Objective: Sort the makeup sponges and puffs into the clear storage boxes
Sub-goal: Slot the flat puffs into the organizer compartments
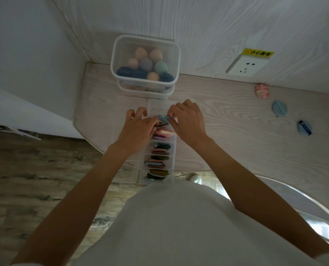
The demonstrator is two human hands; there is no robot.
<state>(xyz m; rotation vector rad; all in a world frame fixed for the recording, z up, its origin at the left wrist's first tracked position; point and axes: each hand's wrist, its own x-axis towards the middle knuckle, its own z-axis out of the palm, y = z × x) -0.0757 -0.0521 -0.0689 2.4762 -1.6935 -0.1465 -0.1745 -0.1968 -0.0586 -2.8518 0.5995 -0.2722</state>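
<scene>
A long clear divided box point(174, 150) lies on the pale table in front of me, its compartments filled with flat puffs in pink, green, brown and dark tones. Over its far end, my left hand point(138, 129) and my right hand point(188, 121) both pinch a light blue round puff point(164, 118) from opposite sides. Behind it, a clear tub point(113, 64) holds several egg-shaped sponges in peach, grey, green and dark blue, stacked on a second tub point(165, 94).
Three loose puffs lie on the table at the right: a pink patterned one point(262, 90), a blue-grey one point(279, 108) and a blue one with a dark strap point(304, 128). A wall socket point(247, 67) sits on the back panel. The table edge point(87, 135) drops to wooden floor at left.
</scene>
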